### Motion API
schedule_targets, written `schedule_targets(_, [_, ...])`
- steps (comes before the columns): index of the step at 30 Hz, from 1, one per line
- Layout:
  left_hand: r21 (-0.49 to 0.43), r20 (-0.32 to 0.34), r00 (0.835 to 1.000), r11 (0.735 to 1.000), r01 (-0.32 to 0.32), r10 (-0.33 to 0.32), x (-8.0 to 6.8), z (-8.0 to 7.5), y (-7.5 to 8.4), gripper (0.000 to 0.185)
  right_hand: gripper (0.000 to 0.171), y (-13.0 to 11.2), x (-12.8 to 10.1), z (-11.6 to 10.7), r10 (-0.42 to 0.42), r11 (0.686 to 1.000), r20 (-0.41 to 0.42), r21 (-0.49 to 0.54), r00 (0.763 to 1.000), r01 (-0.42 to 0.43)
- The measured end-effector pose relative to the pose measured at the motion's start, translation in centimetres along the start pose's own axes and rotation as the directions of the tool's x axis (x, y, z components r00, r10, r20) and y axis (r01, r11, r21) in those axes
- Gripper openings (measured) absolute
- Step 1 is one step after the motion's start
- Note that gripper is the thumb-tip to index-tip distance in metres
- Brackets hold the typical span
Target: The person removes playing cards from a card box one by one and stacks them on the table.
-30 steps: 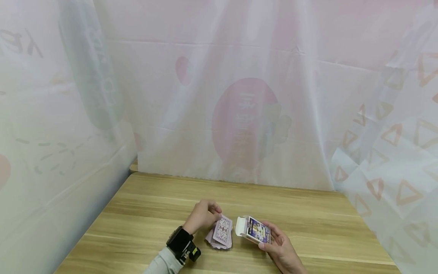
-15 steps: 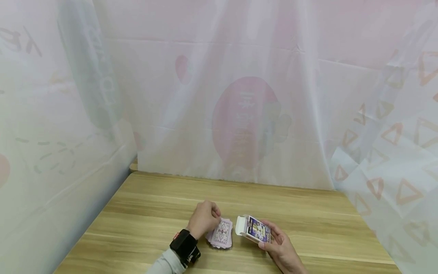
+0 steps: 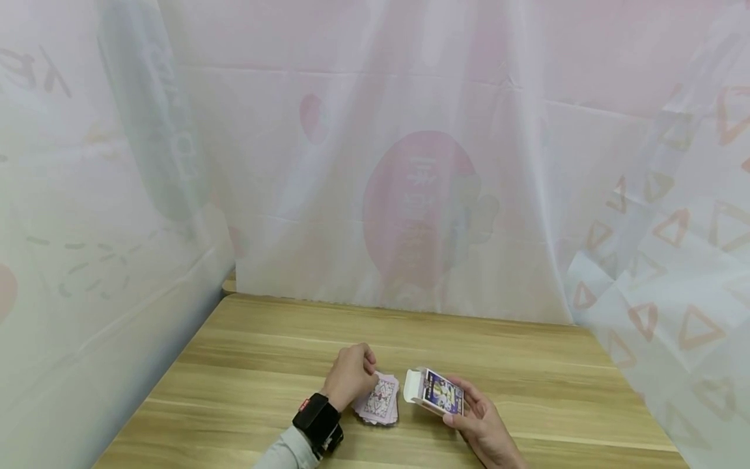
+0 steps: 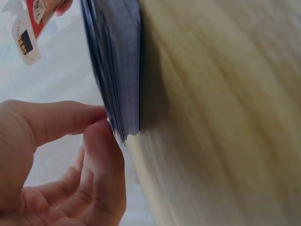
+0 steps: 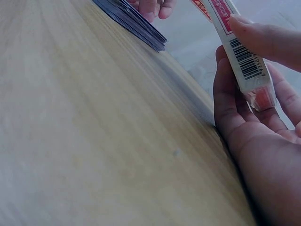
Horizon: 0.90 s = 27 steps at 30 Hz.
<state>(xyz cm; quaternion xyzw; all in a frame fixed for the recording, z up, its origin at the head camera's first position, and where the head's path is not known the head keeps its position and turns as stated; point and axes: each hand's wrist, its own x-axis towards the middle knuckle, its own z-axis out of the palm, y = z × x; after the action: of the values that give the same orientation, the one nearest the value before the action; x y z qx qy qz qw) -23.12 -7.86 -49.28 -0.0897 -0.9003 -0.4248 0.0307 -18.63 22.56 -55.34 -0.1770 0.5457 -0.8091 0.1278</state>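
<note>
A loosely squared pile of playing cards (image 3: 381,398), patterned backs up, lies on the wooden table. My left hand (image 3: 349,376) is at its far left corner. In the left wrist view the thumb and index fingertips (image 4: 100,129) meet at the edge of the pile's upper cards (image 4: 115,61) and pinch there. To the right, my right hand (image 3: 485,426) holds the card box (image 3: 442,395) tilted above the table, its white end flap (image 3: 413,385) open toward the pile. Its thumb (image 5: 268,42) lies along the barcode side of the box (image 5: 244,61), fingers behind and beneath.
The wooden table (image 3: 263,352) carries the pile near its front middle. Pale printed curtains (image 3: 328,195) hang behind and on both sides. A black wrist camera (image 3: 318,423) sits on the left wrist, close to the pile's left side.
The upper card, turned askew and raised a second ago, now lies more in line on the pile. The left hand and wrist have shifted slightly right and rolled. The right hand and box stay put.
</note>
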Motion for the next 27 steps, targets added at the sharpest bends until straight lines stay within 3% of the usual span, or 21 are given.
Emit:
schedule_targets(9, [0.064,-0.019,1.000,0.998,0.023,-0.021,0.1,-0.1,0.3,0.019,0.073,0.0,0.1,0.0,-0.018,1.000,0.007,0.001,1.000,0.018])
schedule_targets(15, [0.047,-0.016,1.000,0.999,-0.004,0.005,0.1,-0.1,1.3,0.016,0.074,0.1,0.1,0.0,-0.019,1.000,0.012,0.004,1.000,0.019])
schedule_targets(21, [-0.078,0.029,0.998,0.995,-0.060,0.063,-0.3,0.1,2.7,0.021,0.074,0.1,0.2,0.0,-0.018,1.000,0.012,0.006,1.000,0.017])
schedule_targets(27, [-0.201,0.070,0.983,0.968,-0.153,0.170,-0.7,1.0,3.6,0.013,0.072,0.1,0.1,-0.1,-0.006,1.000,0.024,-0.001,1.000,0.006])
